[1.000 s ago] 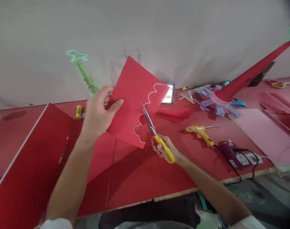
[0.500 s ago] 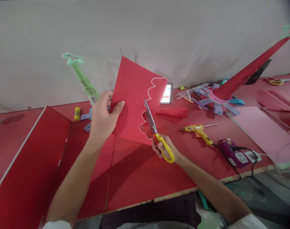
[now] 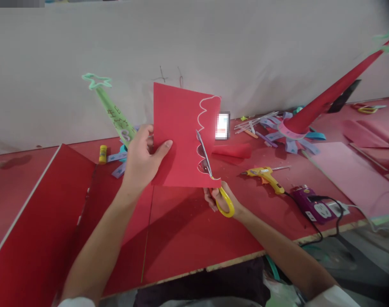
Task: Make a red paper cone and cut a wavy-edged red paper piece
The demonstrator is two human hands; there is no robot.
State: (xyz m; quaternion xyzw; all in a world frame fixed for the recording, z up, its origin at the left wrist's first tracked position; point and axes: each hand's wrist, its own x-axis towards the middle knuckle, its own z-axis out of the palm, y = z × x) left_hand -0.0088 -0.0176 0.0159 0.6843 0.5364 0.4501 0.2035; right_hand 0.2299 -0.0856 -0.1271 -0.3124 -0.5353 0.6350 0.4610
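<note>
My left hand (image 3: 145, 157) grips the left edge of a red sheet (image 3: 178, 123), thumb on the front and fingers behind. A white wavy line runs down the sheet's right side. My right hand (image 3: 224, 198) is closed round the yellow handles of the scissors (image 3: 225, 202), below the sheet's lower right corner. Their blades point up and lie at the wavy line, with part of the sheet's scalloped edge cut there. A lit phone (image 3: 222, 125) stands just right of the sheet.
A yellow glue gun (image 3: 266, 175) and a purple power socket (image 3: 314, 207) with cables lie to the right. Behind stand a green cone (image 3: 114, 111) and a red cone (image 3: 335, 91). A glue stick (image 3: 102, 154) and a large red board (image 3: 44, 217) are on the left.
The red sheet has turned more upright and its top left corner has shifted left and down. The scissors' blades have tilted slightly and sit a little further right against the sheet.
</note>
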